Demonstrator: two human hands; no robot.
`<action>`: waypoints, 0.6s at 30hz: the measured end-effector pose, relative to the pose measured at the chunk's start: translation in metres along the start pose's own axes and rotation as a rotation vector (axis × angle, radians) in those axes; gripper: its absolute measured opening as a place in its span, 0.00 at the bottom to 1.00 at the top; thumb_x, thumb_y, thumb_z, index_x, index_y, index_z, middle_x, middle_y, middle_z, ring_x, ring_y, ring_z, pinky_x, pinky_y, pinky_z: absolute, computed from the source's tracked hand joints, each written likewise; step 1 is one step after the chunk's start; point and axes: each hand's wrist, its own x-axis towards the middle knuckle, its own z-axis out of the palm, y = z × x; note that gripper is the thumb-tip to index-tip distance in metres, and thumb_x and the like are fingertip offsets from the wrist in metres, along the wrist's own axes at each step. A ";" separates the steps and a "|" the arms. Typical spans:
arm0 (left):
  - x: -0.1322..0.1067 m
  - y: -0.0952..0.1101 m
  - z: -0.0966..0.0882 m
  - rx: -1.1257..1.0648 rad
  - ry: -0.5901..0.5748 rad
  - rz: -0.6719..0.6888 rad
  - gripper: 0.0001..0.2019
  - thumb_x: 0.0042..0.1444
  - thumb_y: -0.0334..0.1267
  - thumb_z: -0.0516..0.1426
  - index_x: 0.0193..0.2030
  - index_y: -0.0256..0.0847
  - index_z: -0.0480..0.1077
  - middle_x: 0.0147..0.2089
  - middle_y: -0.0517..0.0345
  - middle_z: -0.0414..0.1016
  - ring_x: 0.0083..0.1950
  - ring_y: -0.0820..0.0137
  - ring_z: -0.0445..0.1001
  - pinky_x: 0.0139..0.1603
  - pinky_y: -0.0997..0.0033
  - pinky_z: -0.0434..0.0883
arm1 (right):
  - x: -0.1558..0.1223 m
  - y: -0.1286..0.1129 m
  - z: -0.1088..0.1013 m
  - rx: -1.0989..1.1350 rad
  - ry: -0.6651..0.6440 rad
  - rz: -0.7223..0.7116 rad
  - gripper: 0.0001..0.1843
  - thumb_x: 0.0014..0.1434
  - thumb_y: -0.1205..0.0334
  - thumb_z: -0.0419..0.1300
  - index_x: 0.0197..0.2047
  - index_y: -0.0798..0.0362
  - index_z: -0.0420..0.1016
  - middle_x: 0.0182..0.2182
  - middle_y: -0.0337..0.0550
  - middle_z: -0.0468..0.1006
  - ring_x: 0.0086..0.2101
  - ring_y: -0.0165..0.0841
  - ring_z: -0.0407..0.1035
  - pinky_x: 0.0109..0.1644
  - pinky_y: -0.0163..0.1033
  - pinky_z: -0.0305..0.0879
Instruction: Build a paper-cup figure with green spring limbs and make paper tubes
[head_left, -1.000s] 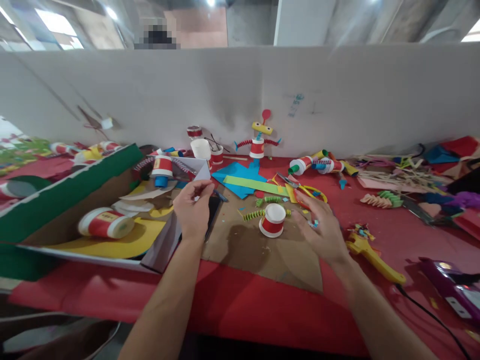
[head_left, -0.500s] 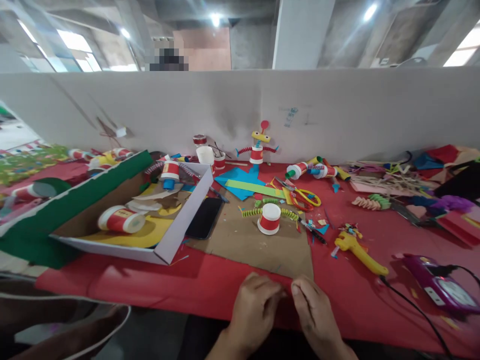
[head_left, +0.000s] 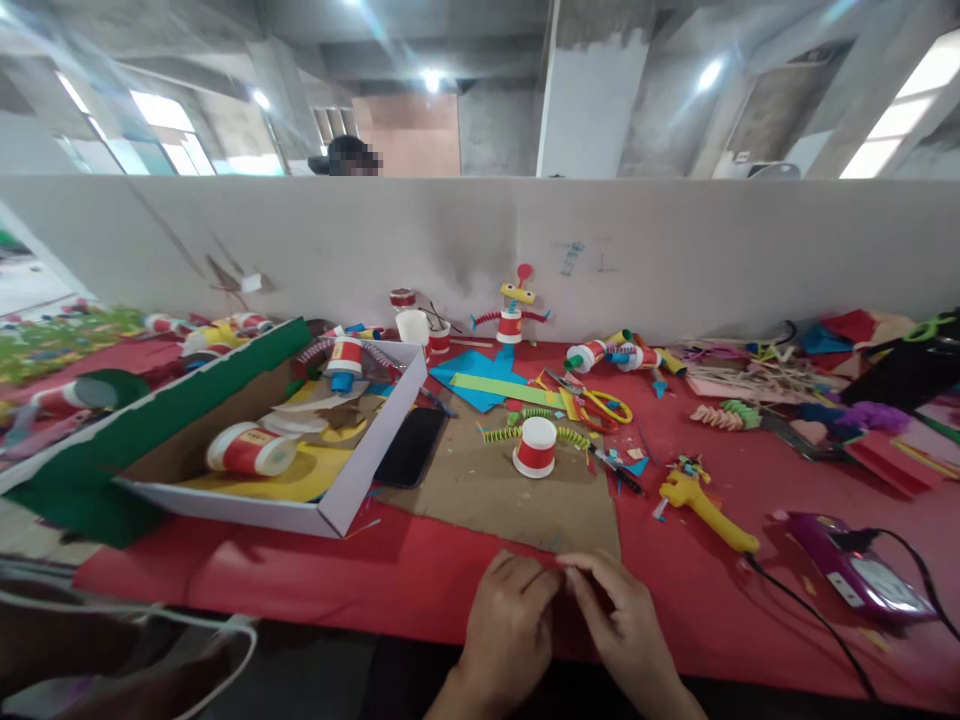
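My left hand [head_left: 512,615] and my right hand [head_left: 621,622] are together at the table's front edge, their fingertips meeting. Both are closed in a pinch; whatever lies between the fingertips is too small or hidden to make out. Beyond them, an upside-down red and white paper cup [head_left: 535,449] stands on a brown cardboard sheet [head_left: 510,515]. Folded yellow-green paper arms [head_left: 501,435] stick out from the cup's sides. Behind it lie a light green paper strip [head_left: 506,389] and blue paper [head_left: 472,372]. A finished-looking cup figure [head_left: 510,325] with a yellow eyed head stands by the partition.
An open box [head_left: 337,515] with a cup and paper scraps sits left, beside a black phone [head_left: 410,447]. Right are scissors [head_left: 609,406], a pen [head_left: 619,472], a yellow glue gun [head_left: 709,510] with its cord, and a purple device [head_left: 855,570]. A grey partition [head_left: 360,235] runs behind.
My hands have come closer together, so the fingertips now meet. The view has tilted up a little. The cup and the things on the table have stayed in place.
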 end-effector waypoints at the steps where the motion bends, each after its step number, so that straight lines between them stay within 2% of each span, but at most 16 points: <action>1: 0.000 0.000 0.000 0.006 0.010 0.017 0.12 0.59 0.26 0.48 0.35 0.39 0.71 0.28 0.55 0.74 0.28 0.66 0.69 0.30 0.66 0.62 | 0.000 0.000 0.000 -0.004 -0.008 -0.005 0.09 0.65 0.62 0.51 0.38 0.51 0.73 0.31 0.43 0.78 0.33 0.33 0.73 0.37 0.34 0.68; 4: 0.000 -0.001 0.000 0.014 0.028 0.045 0.12 0.59 0.26 0.48 0.35 0.38 0.71 0.27 0.55 0.73 0.28 0.66 0.67 0.30 0.66 0.61 | -0.001 0.001 0.003 0.001 -0.017 -0.005 0.11 0.65 0.62 0.50 0.35 0.51 0.73 0.26 0.40 0.75 0.28 0.31 0.72 0.33 0.33 0.67; 7: 0.000 -0.001 0.000 0.001 0.033 0.076 0.12 0.58 0.26 0.48 0.38 0.38 0.73 0.28 0.54 0.73 0.28 0.66 0.67 0.30 0.66 0.61 | -0.004 0.001 0.003 0.010 0.040 0.018 0.12 0.66 0.61 0.49 0.36 0.51 0.72 0.24 0.39 0.74 0.26 0.30 0.70 0.30 0.32 0.66; 10: 0.000 -0.001 -0.004 -0.056 0.043 0.065 0.15 0.57 0.24 0.48 0.43 0.38 0.73 0.28 0.53 0.73 0.28 0.67 0.67 0.30 0.67 0.62 | 0.004 -0.001 -0.011 -0.025 0.086 0.027 0.13 0.66 0.60 0.48 0.35 0.51 0.71 0.21 0.36 0.72 0.23 0.29 0.69 0.29 0.32 0.65; 13: 0.007 -0.001 -0.017 -0.148 0.059 -0.027 0.21 0.57 0.21 0.46 0.50 0.41 0.72 0.33 0.52 0.75 0.33 0.66 0.70 0.34 0.67 0.65 | 0.040 -0.007 -0.037 -0.121 0.100 0.011 0.14 0.67 0.60 0.47 0.34 0.51 0.70 0.21 0.37 0.72 0.23 0.30 0.69 0.29 0.33 0.64; 16: 0.031 -0.006 -0.036 -0.038 0.093 -0.161 0.22 0.58 0.26 0.50 0.57 0.46 0.68 0.48 0.50 0.76 0.50 0.60 0.69 0.48 0.57 0.65 | 0.098 -0.015 -0.061 -0.289 0.058 -0.099 0.08 0.63 0.62 0.53 0.38 0.51 0.74 0.34 0.43 0.78 0.38 0.36 0.72 0.44 0.39 0.65; 18: 0.056 -0.013 -0.046 0.078 0.109 -0.248 0.28 0.55 0.33 0.57 0.63 0.44 0.61 0.58 0.48 0.70 0.61 0.53 0.61 0.58 0.49 0.58 | 0.138 -0.018 -0.067 -0.390 -0.011 -0.128 0.09 0.60 0.66 0.56 0.40 0.52 0.77 0.41 0.46 0.78 0.45 0.39 0.69 0.51 0.43 0.62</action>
